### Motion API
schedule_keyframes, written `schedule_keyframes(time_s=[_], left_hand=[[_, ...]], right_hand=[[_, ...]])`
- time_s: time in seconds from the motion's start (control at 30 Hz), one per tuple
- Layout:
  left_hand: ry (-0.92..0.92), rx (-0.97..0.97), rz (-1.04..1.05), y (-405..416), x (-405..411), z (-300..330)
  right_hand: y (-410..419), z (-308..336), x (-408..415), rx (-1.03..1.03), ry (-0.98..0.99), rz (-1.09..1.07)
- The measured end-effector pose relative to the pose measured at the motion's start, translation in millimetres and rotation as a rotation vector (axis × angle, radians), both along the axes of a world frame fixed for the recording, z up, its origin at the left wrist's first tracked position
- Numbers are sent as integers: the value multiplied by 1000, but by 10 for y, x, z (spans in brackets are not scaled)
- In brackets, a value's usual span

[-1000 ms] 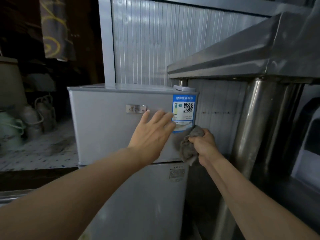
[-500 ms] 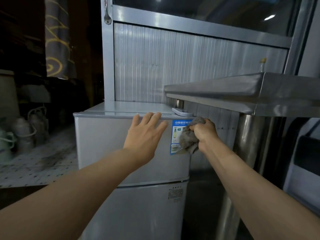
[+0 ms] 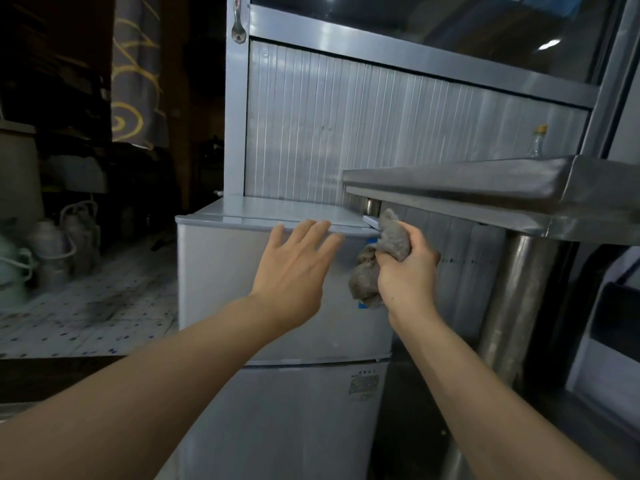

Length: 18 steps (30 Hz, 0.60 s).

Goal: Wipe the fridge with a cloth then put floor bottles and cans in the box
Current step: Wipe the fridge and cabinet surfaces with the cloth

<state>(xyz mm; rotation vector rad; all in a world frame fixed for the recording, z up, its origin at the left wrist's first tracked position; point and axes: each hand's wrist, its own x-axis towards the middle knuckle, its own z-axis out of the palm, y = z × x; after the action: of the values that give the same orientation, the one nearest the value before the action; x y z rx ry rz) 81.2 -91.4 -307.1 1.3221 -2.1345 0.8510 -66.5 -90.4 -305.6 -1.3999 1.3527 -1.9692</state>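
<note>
Both hands up: right hand [image 3: 407,271] clutches cloth [image 3: 379,252] at the fridge [image 3: 221,271] corner; left hand [image 3: 294,268] spread flat, seemingly touching.

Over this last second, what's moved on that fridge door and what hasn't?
The right hand, gripping the grey cloth, slid up the fridge door from below the blue label to its top right corner. The left hand rose too, fingertips reaching the door's top edge. Unchanged: the grip on the cloth, the flat left hand, the shut door.
</note>
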Motion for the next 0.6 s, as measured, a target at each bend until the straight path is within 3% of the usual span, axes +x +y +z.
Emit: schedule_keyframes(time_s=[0.13,0.3,0.6], left_hand=[[142,9,27,52,293,79],[237,76,68,27,686,298],[309,299,150,-167,1105,982]], right_hand=[[108,169,282,-53,111,5],[42,429,486,-97,40,48],[-356,1120,897,222,122,29]])
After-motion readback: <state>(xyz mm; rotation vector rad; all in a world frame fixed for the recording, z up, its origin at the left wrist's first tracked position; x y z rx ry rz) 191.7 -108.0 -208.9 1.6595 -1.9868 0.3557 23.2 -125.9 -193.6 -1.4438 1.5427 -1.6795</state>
